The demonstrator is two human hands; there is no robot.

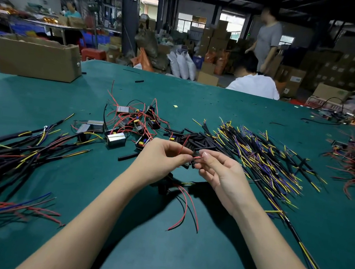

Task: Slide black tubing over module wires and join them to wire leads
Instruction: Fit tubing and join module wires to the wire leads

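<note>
Two hands meet above the green table [181, 255], left hand [161, 159] and right hand [218, 171] each pinching a red module wire [197, 157] by black tubing [193, 163]; keeping the wire straight should ease sliding.

A short black tubing piece [194, 160] sits on a red module wire [196, 157] above the green table.

1. Evenly lit from overhead; green counter [229, 109] bright, hall behind dim.
2. Soft shadows beneath both forearms.
3. Blown-out daylight in far windows [185, 22].
4. Wide-angle bending at edges; slight blur on background and corner wires.
</note>
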